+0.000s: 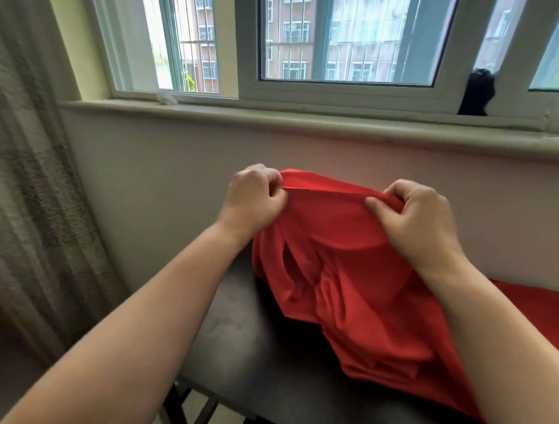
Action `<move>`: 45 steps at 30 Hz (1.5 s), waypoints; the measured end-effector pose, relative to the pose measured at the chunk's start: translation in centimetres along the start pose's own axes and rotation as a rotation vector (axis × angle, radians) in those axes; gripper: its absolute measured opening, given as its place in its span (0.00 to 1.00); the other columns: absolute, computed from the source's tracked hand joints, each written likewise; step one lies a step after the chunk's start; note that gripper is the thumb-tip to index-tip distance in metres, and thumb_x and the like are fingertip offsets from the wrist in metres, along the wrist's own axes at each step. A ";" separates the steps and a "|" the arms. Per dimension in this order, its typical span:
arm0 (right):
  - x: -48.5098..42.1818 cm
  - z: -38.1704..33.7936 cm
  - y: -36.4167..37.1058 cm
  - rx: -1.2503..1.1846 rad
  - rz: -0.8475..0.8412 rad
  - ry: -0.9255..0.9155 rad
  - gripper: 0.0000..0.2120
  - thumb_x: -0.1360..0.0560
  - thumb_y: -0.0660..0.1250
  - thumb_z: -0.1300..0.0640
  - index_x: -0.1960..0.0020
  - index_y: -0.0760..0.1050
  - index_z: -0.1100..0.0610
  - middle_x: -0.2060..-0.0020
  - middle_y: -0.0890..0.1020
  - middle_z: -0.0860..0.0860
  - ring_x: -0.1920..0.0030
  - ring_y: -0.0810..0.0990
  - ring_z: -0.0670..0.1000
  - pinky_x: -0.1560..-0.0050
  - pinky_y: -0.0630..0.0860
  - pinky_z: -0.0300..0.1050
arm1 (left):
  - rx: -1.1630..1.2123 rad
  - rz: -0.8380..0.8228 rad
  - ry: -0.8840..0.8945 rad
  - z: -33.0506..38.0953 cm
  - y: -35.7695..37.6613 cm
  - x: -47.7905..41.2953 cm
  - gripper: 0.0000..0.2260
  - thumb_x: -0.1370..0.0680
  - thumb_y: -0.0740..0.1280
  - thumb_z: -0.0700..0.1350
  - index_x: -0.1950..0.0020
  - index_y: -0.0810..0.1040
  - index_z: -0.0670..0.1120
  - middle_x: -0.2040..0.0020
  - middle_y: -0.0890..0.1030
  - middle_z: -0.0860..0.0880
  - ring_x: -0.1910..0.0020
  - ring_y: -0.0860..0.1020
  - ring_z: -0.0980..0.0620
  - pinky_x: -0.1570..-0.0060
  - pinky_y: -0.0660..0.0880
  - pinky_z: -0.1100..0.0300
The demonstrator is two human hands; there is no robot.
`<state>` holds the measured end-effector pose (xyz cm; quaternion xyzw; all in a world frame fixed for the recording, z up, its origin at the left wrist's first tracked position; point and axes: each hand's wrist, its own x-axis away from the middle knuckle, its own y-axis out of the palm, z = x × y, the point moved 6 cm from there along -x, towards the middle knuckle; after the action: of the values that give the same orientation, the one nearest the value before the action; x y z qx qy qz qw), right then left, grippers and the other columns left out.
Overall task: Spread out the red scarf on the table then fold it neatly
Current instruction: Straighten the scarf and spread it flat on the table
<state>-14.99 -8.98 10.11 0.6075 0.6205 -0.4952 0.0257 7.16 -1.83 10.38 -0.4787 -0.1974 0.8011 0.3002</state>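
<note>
Bare forearms reach forward, the left hand (254, 199) and right hand (419, 218) each with fingers (376, 206) clenched on the upper edge of the soft red fabric scarf (349, 279), holding it taut between them; below, it bunches on the dark flat surface (249, 348), probably to find its width before spreading.

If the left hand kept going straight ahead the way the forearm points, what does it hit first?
Most likely the pale wall below the window sill; nothing shows between it and the left hand, though depth is unclear.
</note>
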 end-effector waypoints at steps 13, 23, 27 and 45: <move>0.5 -1.9 0.8 -0.204 -0.029 -0.011 0.06 0.27 0.68 0.62 0.57 0.79 0.52 0.67 0.76 0.38 0.66 0.74 0.37 0.64 0.65 0.20 | 0.030 0.029 -0.056 -1.3 -1.2 2.5 0.08 0.32 0.63 0.48 0.63 0.80 0.46 0.66 0.81 0.48 0.65 0.77 0.50 0.59 0.71 0.63; 0.5 -2.3 -0.2 -0.229 0.016 -0.044 0.05 0.28 0.69 0.59 0.59 0.79 0.50 0.66 0.80 0.43 0.63 0.79 0.42 0.59 0.73 0.34 | 0.176 -0.076 -0.172 -1.1 2.1 4.2 0.04 0.28 0.66 0.42 0.63 0.76 0.45 0.67 0.77 0.50 0.66 0.74 0.51 0.64 0.66 0.63; 0.6 -1.9 -0.6 -0.238 0.028 -0.042 0.04 0.28 0.69 0.58 0.60 0.79 0.51 0.66 0.81 0.47 0.62 0.80 0.49 0.58 0.75 0.42 | 0.428 -0.209 -0.342 -2.4 3.5 4.8 0.06 0.29 0.63 0.38 0.62 0.72 0.48 0.70 0.74 0.50 0.72 0.69 0.52 0.69 0.65 0.61; 0.1 -1.0 -0.6 -0.146 0.040 0.010 0.03 0.28 0.68 0.57 0.59 0.78 0.50 0.68 0.78 0.41 0.63 0.78 0.48 0.56 0.76 0.46 | 0.542 -0.278 0.079 0.8 3.1 5.9 0.19 0.31 0.63 0.37 0.43 0.68 0.52 0.56 0.73 0.54 0.68 0.70 0.60 0.63 0.68 0.69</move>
<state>-14.92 -8.07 10.92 0.6189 0.6428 -0.4449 0.0765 3.41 -0.21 5.04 -0.3803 -0.0285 0.7566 0.5312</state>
